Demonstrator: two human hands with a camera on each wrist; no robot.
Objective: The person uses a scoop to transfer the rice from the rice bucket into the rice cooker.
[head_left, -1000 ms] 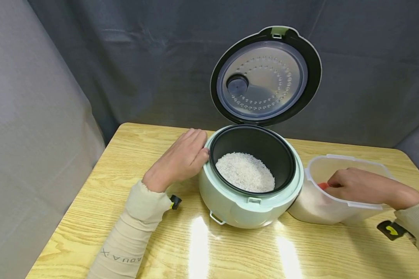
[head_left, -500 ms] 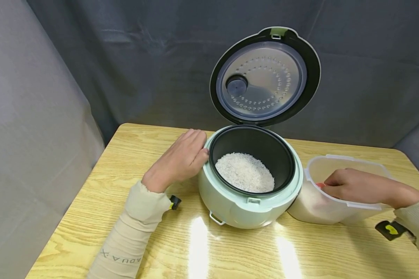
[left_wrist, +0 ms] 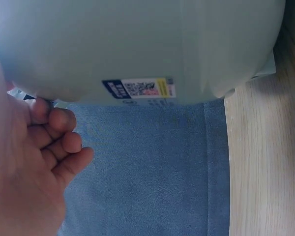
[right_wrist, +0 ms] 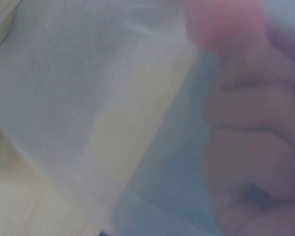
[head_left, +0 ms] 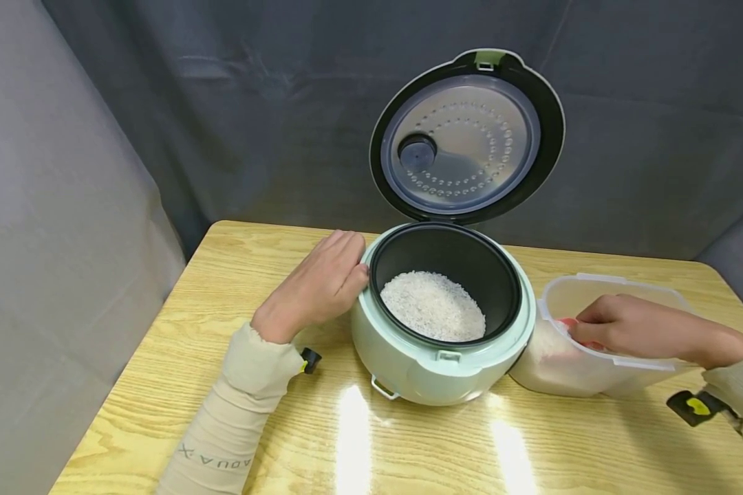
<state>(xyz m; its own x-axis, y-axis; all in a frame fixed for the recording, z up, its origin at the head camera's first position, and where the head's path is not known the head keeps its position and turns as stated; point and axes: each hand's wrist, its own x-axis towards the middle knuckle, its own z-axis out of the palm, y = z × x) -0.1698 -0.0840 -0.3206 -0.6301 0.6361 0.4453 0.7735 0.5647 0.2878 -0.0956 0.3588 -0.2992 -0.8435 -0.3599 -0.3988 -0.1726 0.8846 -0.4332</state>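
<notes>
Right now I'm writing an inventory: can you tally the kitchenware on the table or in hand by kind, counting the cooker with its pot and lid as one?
Rice cooker: 1
Translucent plastic bin: 1
Red scoop, partly hidden: 1
Total: 3

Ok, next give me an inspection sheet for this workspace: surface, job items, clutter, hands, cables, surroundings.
Surface: wood-grain table, two bright glare streaks.
Job items: rice cooker, lid open, white rice inside; translucent container beside it; red tool, mostly hidden.
Clutter: nothing seen.
Hands: left hand at the rice cooker's rim, fingers curled; right hand inside the container, holding the red tool.
Cables: nothing seen.
Surroundings: dark curtain behind, paler fabric at left.
</notes>
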